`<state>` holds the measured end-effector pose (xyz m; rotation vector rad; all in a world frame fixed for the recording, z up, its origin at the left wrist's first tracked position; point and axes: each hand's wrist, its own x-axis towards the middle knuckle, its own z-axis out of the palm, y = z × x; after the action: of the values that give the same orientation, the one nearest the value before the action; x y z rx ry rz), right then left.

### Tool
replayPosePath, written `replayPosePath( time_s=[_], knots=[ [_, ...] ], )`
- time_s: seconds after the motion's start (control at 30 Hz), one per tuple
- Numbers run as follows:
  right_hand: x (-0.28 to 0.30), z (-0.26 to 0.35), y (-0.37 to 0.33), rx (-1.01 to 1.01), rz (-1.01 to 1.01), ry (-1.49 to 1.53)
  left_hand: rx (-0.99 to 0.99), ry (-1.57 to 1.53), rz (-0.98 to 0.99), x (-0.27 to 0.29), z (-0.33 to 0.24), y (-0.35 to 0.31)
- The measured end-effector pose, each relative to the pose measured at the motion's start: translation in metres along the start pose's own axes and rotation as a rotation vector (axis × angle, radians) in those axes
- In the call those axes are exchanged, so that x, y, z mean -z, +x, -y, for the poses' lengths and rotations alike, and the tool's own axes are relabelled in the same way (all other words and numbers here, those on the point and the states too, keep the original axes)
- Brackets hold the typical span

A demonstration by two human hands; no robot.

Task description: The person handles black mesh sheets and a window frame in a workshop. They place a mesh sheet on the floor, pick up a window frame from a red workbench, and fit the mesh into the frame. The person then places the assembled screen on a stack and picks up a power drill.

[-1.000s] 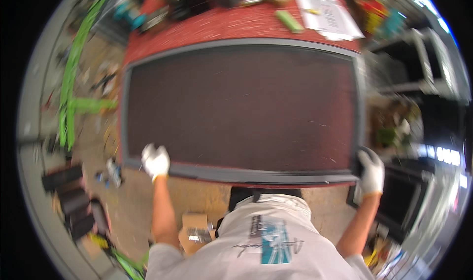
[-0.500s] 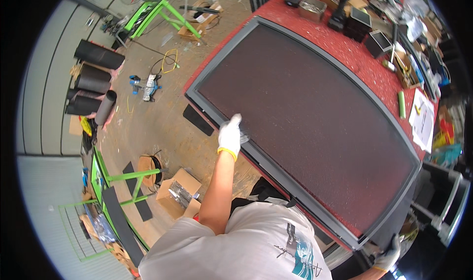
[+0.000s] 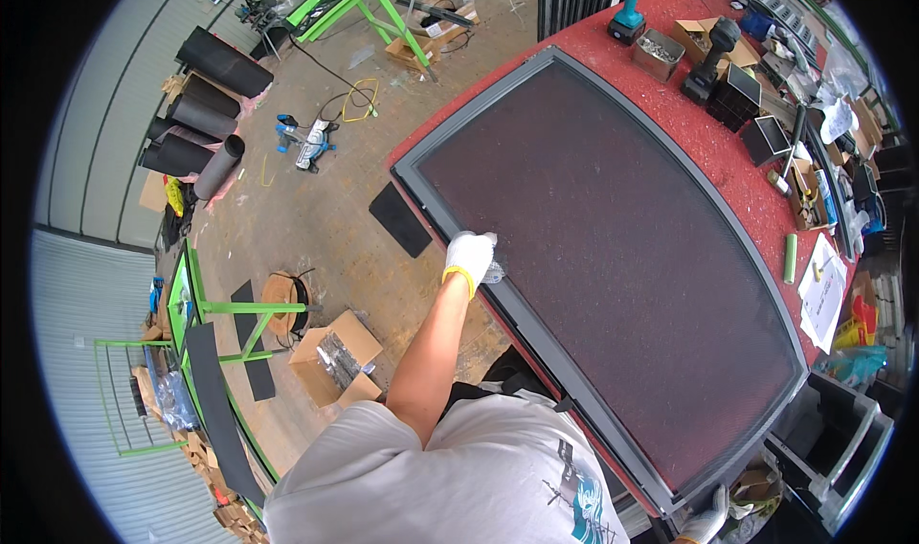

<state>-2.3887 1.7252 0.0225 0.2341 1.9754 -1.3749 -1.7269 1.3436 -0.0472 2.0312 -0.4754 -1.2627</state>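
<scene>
Brings right hand (image 3: 706, 521) nearer framed panel's (image 3: 613, 257) corner; rests left hand (image 3: 470, 256) on edge; cannot tell either grip; has teal drill (image 3: 628, 10), papers (image 3: 824, 305) beyond.

The framed panel (image 3: 613, 257) lies on the desk (image 3: 742, 185), the person (image 3: 412, 477) at its long near edge. The left hand (image 3: 471, 255) is on that edge, the right hand (image 3: 706, 518) near its right end. Across the panel, along the desk's far side, I see a drill (image 3: 628, 15), a tin (image 3: 655, 64) just right of it, then a second drill (image 3: 705, 77) and two bins (image 3: 734, 103); papers (image 3: 821, 306) lie farther right. Over left, on the floor (image 3: 316, 218), are a power tool (image 3: 311, 145), rolls (image 3: 222, 60) farther left, and, nearer the person, a carton (image 3: 356, 335) beside a reel (image 3: 280, 300).
</scene>
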Motion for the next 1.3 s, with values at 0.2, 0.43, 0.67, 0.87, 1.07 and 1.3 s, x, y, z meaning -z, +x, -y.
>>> replayPosePath(
  time_s=[0.2, 0.43, 0.67, 0.87, 1.07, 1.3],
  knots=[
    [0.002, 0.002, -0.001, 0.046, 0.043, -0.027, 0.039, 0.073, 0.004, 0.003, -0.02, -0.019],
    [-0.002, 0.002, -0.006, 0.069, 0.07, -0.011, 0.004, 0.751, -0.029, 0.017, -0.058, -0.046],
    [0.002, -0.002, 0.002, 0.059, 0.08, -0.027, -0.423, 0.943, -0.513, 0.032, -0.034, 0.001],
    [0.001, -0.015, 0.02, 0.162, 0.235, -0.069, -0.689, 1.131, -0.548, 0.046, -0.066, 0.086],
    [-0.038, -0.028, 0.0, 0.06, 0.166, -0.075, -0.566, 1.33, -0.424, 0.048, -0.096, 0.11],
    [-0.063, -0.028, -0.02, 0.241, -0.067, -0.712, -0.752, 1.275, -0.403, 0.062, -0.085, 0.15]
  ],
)
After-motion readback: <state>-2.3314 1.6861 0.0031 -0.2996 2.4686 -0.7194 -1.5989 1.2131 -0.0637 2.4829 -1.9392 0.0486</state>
